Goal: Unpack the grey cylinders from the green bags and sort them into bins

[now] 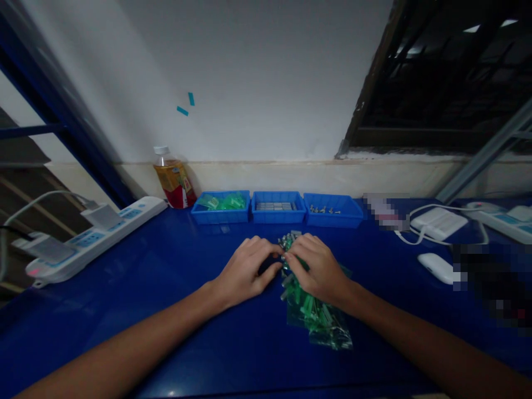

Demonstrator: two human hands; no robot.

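My left hand (pixel 251 270) is in the middle of the blue table, its thumb and forefinger curled in a pinch. My right hand (pixel 318 269) meets it fingertip to fingertip, also pinched closed. Whatever small thing lies between the fingertips is too small and covered to make out. Under and beside my right hand is a pile of small clear plastic bags (pixel 318 317) holding green pieces and silvery metal parts. More shiny metal bits (pixel 286 239) show just beyond the fingertips. Part of the pile is hidden by my right hand.
Along the wall stand three blue bins: one with green bagged pieces (pixel 226 202), one with pale metal pieces (pixel 274 206), one with screws (pixel 326 210). A drink bottle (pixel 172 180) and a power strip (pixel 95 235) are left. Right lie a white charger (pixel 440 224) and white case (pixel 437 267).
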